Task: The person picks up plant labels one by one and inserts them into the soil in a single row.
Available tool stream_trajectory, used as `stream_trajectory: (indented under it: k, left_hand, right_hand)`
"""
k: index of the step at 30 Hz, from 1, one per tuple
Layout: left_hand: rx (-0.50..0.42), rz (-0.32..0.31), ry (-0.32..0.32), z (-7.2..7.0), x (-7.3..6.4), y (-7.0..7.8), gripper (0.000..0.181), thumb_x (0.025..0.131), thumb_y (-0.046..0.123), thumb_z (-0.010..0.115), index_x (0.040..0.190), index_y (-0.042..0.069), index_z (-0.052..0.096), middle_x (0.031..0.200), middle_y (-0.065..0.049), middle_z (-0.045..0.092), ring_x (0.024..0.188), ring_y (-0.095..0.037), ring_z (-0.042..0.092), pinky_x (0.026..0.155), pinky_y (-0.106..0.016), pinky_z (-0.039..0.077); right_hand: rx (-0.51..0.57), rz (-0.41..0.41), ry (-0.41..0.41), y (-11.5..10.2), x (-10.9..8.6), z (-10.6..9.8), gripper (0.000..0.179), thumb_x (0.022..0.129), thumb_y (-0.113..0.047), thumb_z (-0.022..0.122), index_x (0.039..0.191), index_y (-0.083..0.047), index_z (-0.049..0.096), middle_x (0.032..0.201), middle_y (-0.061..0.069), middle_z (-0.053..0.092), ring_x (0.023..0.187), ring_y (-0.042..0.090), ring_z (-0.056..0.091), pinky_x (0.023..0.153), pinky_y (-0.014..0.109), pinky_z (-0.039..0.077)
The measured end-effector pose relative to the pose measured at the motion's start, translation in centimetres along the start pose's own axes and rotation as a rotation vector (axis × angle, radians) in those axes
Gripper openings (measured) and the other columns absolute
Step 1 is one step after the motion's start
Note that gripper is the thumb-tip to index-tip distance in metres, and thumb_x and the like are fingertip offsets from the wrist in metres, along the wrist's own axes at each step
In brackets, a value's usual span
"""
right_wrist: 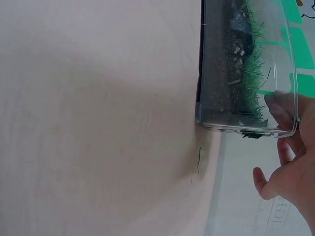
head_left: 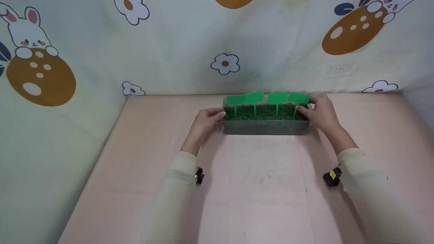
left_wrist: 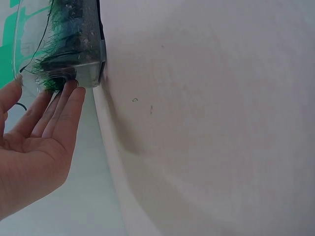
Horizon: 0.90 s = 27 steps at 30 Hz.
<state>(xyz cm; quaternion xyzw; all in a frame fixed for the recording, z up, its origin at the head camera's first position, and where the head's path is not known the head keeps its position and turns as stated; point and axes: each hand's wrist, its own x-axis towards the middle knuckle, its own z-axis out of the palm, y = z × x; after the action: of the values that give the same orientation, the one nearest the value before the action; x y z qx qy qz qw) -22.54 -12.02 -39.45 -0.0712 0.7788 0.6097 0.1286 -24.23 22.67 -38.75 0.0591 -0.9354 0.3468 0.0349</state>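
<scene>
A clear plastic planter box (head_left: 266,128) with green grass and dark soil stands toward the back of the table. Several green plant labels (head_left: 277,98) stick up from it in a row; the rightmost leans. My left hand (head_left: 206,119) touches the box's left end, its fingers (left_wrist: 71,105) fairly straight against the end wall and its thumb by the rim. At the other end my right hand (head_left: 321,112) grips the wall, one digit (right_wrist: 278,109) inside near the rightmost label's stem and other fingers outside. Whether it also touches that stem, I cannot tell.
The pink-toned tabletop (head_left: 257,189) ends at a wall cloth (head_left: 176,51) printed with rabbits and flowers, close behind the box. Small dark specks and a thin dark strand (right_wrist: 199,160) lie on the surface. Small black devices (head_left: 332,177) are strapped to both sleeves.
</scene>
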Motion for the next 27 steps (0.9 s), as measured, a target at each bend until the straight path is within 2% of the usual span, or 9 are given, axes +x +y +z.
stream_trajectory:
  k: [6,10,14,20,24,27]
  left_hand:
    - [-0.011,0.008,0.000,0.0,-0.1,0.0,0.040,0.101,0.020,0.060,0.138,0.004,0.058,0.139,-0.013,0.061,0.128,-0.023,0.060,0.108,-0.036,0.050]
    - [0.017,0.029,0.022,-0.1,-0.2,-0.1,0.045,0.101,0.022,0.061,0.141,0.005,0.054,0.139,-0.014,0.061,0.128,-0.023,0.060,0.109,-0.036,0.049]
    - [0.122,0.059,0.080,-0.2,-0.4,-0.1,0.052,0.100,0.028,0.062,0.146,0.010,0.049,0.145,-0.011,0.056,0.132,-0.023,0.056,0.110,-0.035,0.048]
    - [0.234,0.139,0.162,-0.1,-0.7,0.3,0.055,0.101,0.033,0.060,0.150,0.015,0.044,0.156,-0.006,0.045,0.138,-0.024,0.051,0.113,-0.038,0.045]
    - [0.354,0.226,0.218,0.0,-1.1,1.5,0.056,0.101,0.033,0.059,0.151,0.016,0.043,0.160,-0.004,0.039,0.146,-0.025,0.041,0.118,-0.041,0.039]
    - [0.495,0.285,0.252,0.3,-1.4,3.0,0.057,0.101,0.034,0.059,0.153,0.019,0.041,0.164,-0.001,0.031,0.150,-0.024,0.033,0.121,-0.042,0.035]
  right_hand:
    - [0.037,0.021,0.006,-0.3,-0.1,-0.4,0.033,0.099,-0.025,0.064,0.120,0.000,0.065,0.118,0.023,0.068,0.098,0.029,0.057,0.076,0.033,0.043]
    - [0.059,0.036,0.011,-0.6,-0.1,-0.6,0.036,0.100,-0.028,0.061,0.121,0.002,0.063,0.122,0.024,0.065,0.114,0.033,0.057,0.089,0.045,0.048]
    - [0.059,0.045,0.024,-0.9,-0.1,-0.7,0.036,0.100,-0.026,0.061,0.121,0.003,0.063,0.127,0.026,0.063,0.124,0.038,0.054,0.101,0.056,0.046]
    - [0.067,0.042,0.063,-0.7,-0.3,-1.1,0.034,0.099,-0.027,0.062,0.118,0.003,0.063,0.125,0.025,0.063,0.126,0.040,0.053,0.104,0.057,0.042]
    - [0.111,0.045,0.113,-0.8,-0.7,-2.0,0.037,0.100,-0.030,0.060,0.122,-0.001,0.060,0.125,0.020,0.062,0.126,0.034,0.052,0.109,0.055,0.039]
    - [0.129,0.030,0.171,-1.3,-1.0,-2.9,0.039,0.100,-0.030,0.060,0.129,-0.004,0.058,0.132,0.017,0.059,0.130,0.032,0.047,0.112,0.054,0.037]
